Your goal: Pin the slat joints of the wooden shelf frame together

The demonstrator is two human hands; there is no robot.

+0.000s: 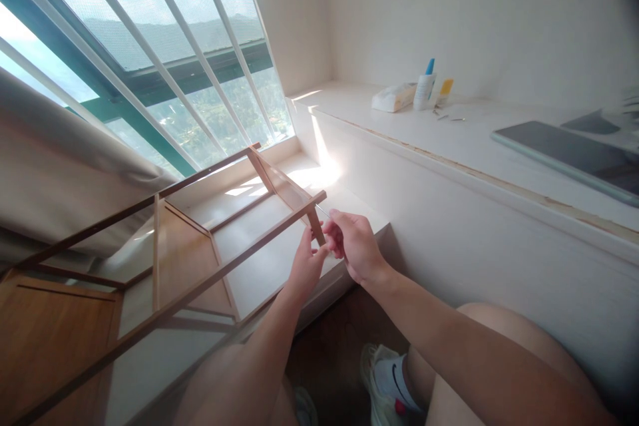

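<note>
A thin wooden frame [200,266] of slats and rails lies tilted over the white window ledge [269,259], reaching from the lower left to the middle. My left hand [305,265] pinches the short upright post at the frame's near corner. My right hand [353,244] is closed right beside it, fingers pinched on a thin metal pin or tool that points at the corner joint; I cannot make out what it is. Both hands touch at the fingertips.
A window with white bars [164,60] and a beige curtain [60,166] fill the left. On the raised white counter [449,140] stand a tissue pack [394,97], two small bottles [425,85], small screws [446,117] and a grey tablet [564,153]. My knees and a sneaker [387,376] are below.
</note>
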